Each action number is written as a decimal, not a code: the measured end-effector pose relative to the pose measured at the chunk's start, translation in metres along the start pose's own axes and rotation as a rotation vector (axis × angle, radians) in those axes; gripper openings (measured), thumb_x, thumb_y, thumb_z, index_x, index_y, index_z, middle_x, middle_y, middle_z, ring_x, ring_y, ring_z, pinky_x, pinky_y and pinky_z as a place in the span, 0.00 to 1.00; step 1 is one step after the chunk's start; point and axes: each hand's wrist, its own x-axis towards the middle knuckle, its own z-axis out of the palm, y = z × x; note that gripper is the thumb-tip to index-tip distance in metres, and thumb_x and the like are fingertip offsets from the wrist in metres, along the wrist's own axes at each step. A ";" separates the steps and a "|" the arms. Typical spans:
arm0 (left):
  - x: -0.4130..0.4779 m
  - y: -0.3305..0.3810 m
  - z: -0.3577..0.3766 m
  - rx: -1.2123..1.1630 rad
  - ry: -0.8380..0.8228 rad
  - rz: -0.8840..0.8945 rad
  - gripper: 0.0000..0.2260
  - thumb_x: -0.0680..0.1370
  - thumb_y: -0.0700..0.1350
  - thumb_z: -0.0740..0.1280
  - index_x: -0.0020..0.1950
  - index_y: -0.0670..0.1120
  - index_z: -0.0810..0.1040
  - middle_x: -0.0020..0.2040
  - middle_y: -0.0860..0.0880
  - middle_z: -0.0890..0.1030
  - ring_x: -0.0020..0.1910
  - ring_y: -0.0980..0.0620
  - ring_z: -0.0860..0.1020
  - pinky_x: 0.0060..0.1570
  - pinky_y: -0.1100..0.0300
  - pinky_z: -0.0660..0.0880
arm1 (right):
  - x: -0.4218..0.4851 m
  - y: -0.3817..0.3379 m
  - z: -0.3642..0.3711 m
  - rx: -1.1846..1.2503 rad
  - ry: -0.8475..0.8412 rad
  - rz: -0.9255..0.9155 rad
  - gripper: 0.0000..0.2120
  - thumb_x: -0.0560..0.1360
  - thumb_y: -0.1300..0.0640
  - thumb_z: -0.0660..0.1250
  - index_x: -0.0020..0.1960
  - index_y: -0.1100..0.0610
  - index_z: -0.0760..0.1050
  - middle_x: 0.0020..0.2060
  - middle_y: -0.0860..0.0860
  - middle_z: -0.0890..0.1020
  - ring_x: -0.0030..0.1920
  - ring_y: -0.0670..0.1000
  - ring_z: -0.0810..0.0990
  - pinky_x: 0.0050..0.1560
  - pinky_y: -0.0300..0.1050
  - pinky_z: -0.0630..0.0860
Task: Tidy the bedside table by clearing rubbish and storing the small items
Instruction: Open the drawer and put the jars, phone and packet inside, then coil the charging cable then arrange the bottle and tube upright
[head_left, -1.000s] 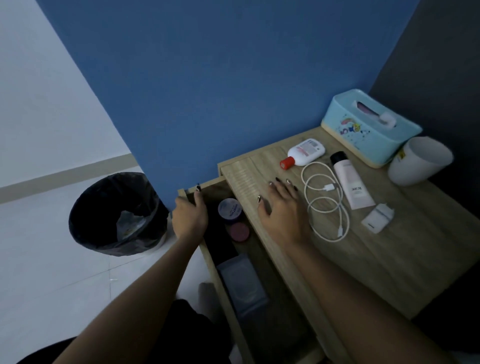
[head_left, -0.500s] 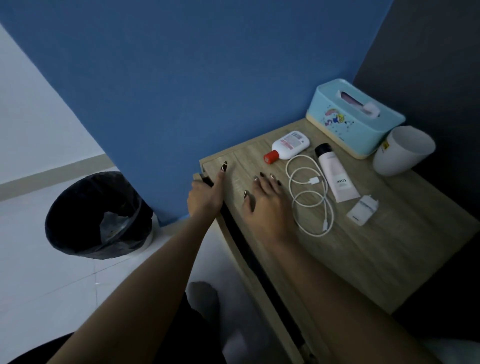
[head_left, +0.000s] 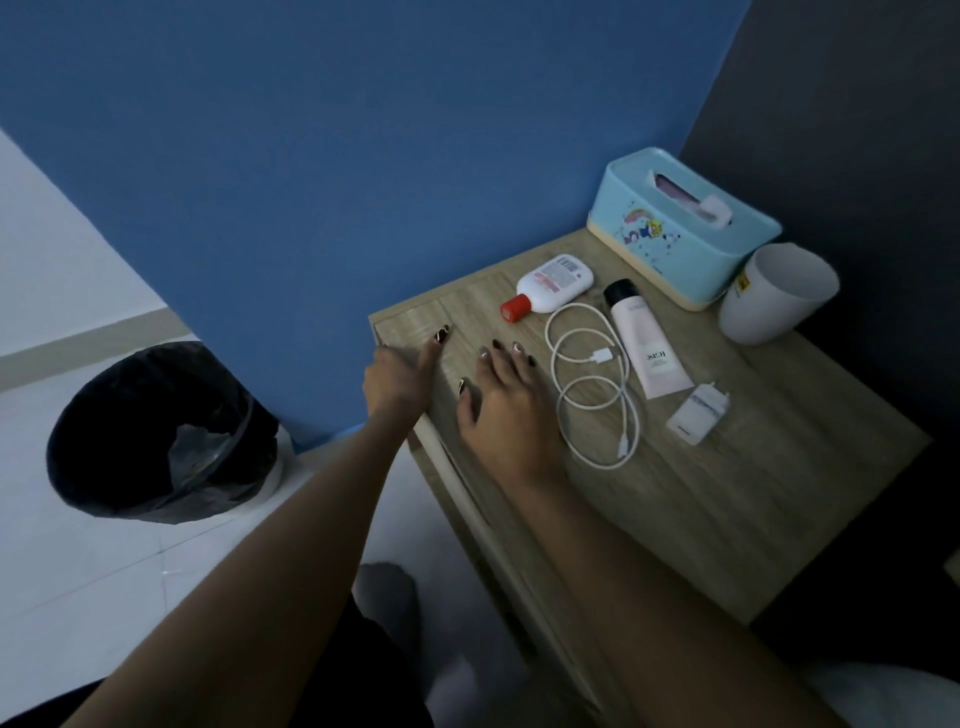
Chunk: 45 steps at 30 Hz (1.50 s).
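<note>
The wooden bedside table (head_left: 753, 493) stands in a corner against the blue wall, its drawer front (head_left: 470, 512) pushed in. My left hand (head_left: 397, 379) presses against the table's near left edge, thumb straight on the top and fingers hidden over the side. My right hand (head_left: 501, 410) rests flat on the top with fingers spread. Right of it lie a coiled white cable (head_left: 587, 384), a white bottle with a red cap (head_left: 556, 283), a white tube with a black cap (head_left: 647, 343) and a white charger plug (head_left: 696, 413).
A light blue tissue box (head_left: 680, 234) and a white cup (head_left: 774, 296) stand at the back right of the table. A bin lined with a black bag (head_left: 156, 431) sits on the pale floor to the left, with rubbish inside. A dark wall borders the right.
The drawer, open a second ago with jars and a box inside, has been pushed shut by my left hand. My right hand has stayed flat on the table top.
</note>
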 end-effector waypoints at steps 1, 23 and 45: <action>-0.001 0.000 0.000 -0.003 -0.001 0.005 0.33 0.75 0.64 0.63 0.64 0.36 0.69 0.60 0.35 0.77 0.58 0.36 0.76 0.53 0.48 0.73 | 0.000 0.000 0.000 -0.002 0.001 0.002 0.25 0.77 0.50 0.54 0.67 0.62 0.71 0.68 0.59 0.74 0.72 0.59 0.66 0.71 0.54 0.63; -0.025 0.052 -0.024 0.089 0.004 0.124 0.38 0.76 0.56 0.66 0.76 0.37 0.52 0.74 0.36 0.61 0.72 0.36 0.63 0.69 0.42 0.64 | 0.034 0.033 -0.078 0.140 -0.002 0.170 0.14 0.75 0.53 0.60 0.58 0.53 0.76 0.54 0.52 0.81 0.55 0.54 0.77 0.58 0.51 0.74; -0.127 0.157 -0.075 0.128 -0.368 0.929 0.09 0.77 0.45 0.64 0.56 0.45 0.79 0.57 0.45 0.81 0.58 0.47 0.78 0.52 0.63 0.69 | 0.055 0.045 -0.240 0.275 -0.044 0.079 0.04 0.72 0.52 0.66 0.42 0.49 0.79 0.40 0.47 0.81 0.50 0.48 0.78 0.51 0.44 0.74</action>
